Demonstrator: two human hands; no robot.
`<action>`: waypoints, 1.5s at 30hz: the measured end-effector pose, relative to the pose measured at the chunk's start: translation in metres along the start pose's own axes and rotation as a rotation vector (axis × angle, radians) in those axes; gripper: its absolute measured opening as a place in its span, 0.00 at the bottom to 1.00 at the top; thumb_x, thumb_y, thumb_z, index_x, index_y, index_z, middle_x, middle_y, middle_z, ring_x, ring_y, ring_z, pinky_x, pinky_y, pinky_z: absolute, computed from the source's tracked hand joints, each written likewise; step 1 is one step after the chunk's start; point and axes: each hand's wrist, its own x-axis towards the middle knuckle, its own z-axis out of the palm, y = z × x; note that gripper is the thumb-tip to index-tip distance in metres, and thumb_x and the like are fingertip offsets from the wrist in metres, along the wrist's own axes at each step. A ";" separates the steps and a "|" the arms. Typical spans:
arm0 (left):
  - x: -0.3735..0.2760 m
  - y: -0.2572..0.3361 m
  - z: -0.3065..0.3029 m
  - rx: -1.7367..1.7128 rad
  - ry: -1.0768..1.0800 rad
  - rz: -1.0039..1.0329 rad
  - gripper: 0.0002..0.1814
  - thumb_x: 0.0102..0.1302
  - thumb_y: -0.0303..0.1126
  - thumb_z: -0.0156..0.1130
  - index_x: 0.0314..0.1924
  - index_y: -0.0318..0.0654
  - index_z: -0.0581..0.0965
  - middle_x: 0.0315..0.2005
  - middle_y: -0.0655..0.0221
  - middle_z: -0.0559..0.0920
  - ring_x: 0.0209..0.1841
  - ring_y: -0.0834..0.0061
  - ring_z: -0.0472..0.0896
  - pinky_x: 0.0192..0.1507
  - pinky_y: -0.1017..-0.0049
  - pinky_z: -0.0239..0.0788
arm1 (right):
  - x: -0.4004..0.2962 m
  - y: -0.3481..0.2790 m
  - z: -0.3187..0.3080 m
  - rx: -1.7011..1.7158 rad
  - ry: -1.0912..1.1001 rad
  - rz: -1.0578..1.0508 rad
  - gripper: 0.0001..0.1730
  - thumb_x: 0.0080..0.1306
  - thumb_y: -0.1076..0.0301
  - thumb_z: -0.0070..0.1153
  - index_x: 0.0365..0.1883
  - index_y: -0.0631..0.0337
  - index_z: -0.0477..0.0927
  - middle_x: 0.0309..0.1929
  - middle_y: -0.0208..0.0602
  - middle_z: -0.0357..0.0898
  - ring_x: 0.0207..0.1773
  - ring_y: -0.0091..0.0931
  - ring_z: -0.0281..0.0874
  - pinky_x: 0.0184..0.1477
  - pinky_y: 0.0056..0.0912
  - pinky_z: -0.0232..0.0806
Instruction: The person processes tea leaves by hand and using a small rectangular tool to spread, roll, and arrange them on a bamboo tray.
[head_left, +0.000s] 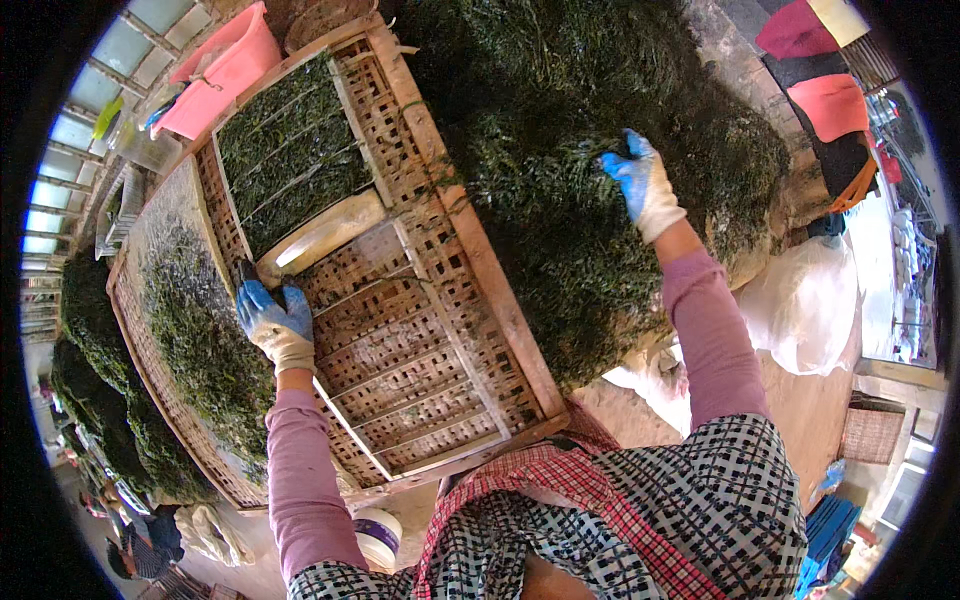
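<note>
My left hand (277, 319), in a white and blue coated glove, is at a smooth, pale curved piece (322, 232) lying across a slatted frame (420, 262). Whether its fingers grip that piece is unclear. The frame rests on a wood-rimmed woven tray (487, 277). Dark green, stringy plant matter (292, 150) fills the frame's far part; bare slats show in the near part. My right hand (637, 184), gloved alike, reaches over a large heap of the same dark green matter (555, 210) right of the tray, its fingers apart, with nothing seen held.
A pink plastic tub (217, 75) stands beyond the tray at the upper left. More green matter (202, 337) lies on a board at the left. A white plastic bag (802, 307) is at the right and a white bucket (375, 536) below the tray. Another person (142, 551) is at the lower left.
</note>
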 end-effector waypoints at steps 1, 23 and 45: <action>0.002 0.000 0.002 0.033 0.041 0.030 0.31 0.62 0.42 0.57 0.60 0.27 0.71 0.55 0.41 0.76 0.58 0.43 0.73 0.65 0.52 0.61 | -0.004 -0.020 -0.001 -0.110 -0.006 -0.064 0.37 0.63 0.86 0.52 0.72 0.66 0.59 0.52 0.39 0.77 0.44 0.28 0.77 0.49 0.29 0.72; 0.003 -0.003 -0.025 0.028 -0.037 0.031 0.31 0.64 0.44 0.57 0.59 0.26 0.72 0.56 0.44 0.77 0.59 0.46 0.75 0.65 0.55 0.64 | -0.082 -0.405 0.043 -0.981 -0.382 -1.213 0.25 0.66 0.65 0.59 0.60 0.64 0.72 0.49 0.37 0.80 0.50 0.29 0.77 0.53 0.32 0.71; 0.024 0.238 -0.187 -2.083 -0.263 0.246 0.31 0.75 0.51 0.50 0.69 0.39 0.66 0.57 0.62 0.78 0.52 0.66 0.81 0.56 0.66 0.75 | -0.176 -0.304 0.093 -0.831 -0.894 -0.558 0.34 0.61 0.71 0.67 0.64 0.66 0.70 0.55 0.39 0.80 0.43 0.22 0.76 0.46 0.28 0.72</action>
